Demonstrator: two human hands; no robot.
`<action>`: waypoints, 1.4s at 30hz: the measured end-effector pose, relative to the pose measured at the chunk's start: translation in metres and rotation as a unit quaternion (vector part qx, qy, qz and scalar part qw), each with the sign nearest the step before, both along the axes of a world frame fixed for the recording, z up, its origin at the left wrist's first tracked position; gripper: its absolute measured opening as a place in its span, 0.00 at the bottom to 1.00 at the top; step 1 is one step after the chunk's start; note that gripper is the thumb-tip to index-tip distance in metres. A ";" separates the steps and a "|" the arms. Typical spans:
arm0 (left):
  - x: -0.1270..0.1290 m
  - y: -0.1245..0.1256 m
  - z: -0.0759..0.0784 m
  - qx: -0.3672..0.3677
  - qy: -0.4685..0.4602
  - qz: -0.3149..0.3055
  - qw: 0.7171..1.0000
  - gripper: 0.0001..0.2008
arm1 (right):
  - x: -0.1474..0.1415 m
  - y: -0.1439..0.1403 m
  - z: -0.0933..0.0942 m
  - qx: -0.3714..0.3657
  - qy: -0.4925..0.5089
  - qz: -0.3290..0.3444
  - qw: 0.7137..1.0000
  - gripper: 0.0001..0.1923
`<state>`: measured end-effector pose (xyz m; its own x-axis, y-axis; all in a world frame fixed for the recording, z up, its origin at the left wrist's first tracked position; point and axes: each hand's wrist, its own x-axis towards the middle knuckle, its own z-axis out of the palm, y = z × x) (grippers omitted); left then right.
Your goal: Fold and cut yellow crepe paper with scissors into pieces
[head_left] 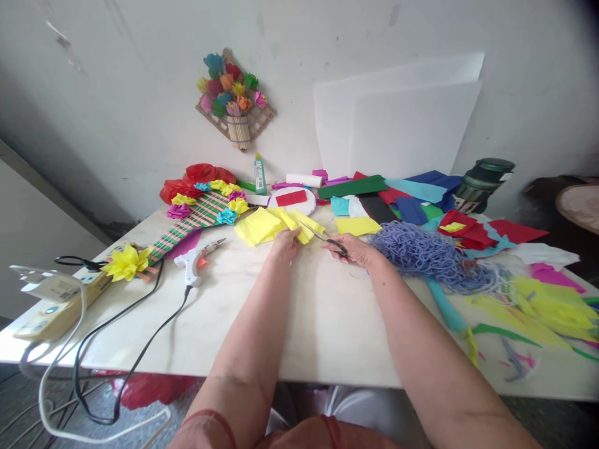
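Note:
My left hand [286, 244] is closed on the lower edge of a folded piece of yellow crepe paper [262, 226], just above the tabletop. In my right hand [354, 249] is a pair of scissors [337, 247] with dark handles. Their blades point up and left and reach the right part of the yellow paper, close to my left fingers. Whether the blades are apart or together is too small to tell. Behind the hands a red strip [291, 198] lies on a white disc [305, 204].
Left stand a glue gun [193, 262], a flower-trimmed woven piece [191, 218] and a power strip [60, 308] with trailing cables. Right lie a heap of blue-purple yarn [416, 255], coloured paper scraps [552, 305] and a dark green jar [482, 184]. A glue bottle [259, 174] stands behind.

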<state>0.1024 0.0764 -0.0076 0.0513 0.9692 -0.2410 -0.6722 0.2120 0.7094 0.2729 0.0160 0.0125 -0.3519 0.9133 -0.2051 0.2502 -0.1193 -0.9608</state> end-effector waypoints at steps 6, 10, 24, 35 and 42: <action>0.000 0.000 0.000 0.003 0.003 0.001 1.000 0.11 | -0.002 0.001 0.000 0.015 -0.006 -0.009 1.000 0.15; 0.000 -0.001 0.001 0.000 -0.001 0.006 1.000 0.10 | -0.003 0.002 -0.003 0.021 -0.008 -0.014 1.000 0.14; -0.002 -0.001 0.000 0.014 0.002 -0.015 1.000 0.10 | 0.003 0.006 -0.012 0.029 -0.005 -0.017 0.999 0.13; -0.004 -0.002 0.003 -0.016 -0.006 -0.018 1.000 0.10 | 0.005 -0.001 -0.005 0.004 0.017 -0.004 1.000 0.14; -0.003 -0.002 0.001 -0.005 -0.009 -0.033 0.999 0.10 | 0.006 -0.001 -0.005 0.029 -0.005 0.010 1.000 0.16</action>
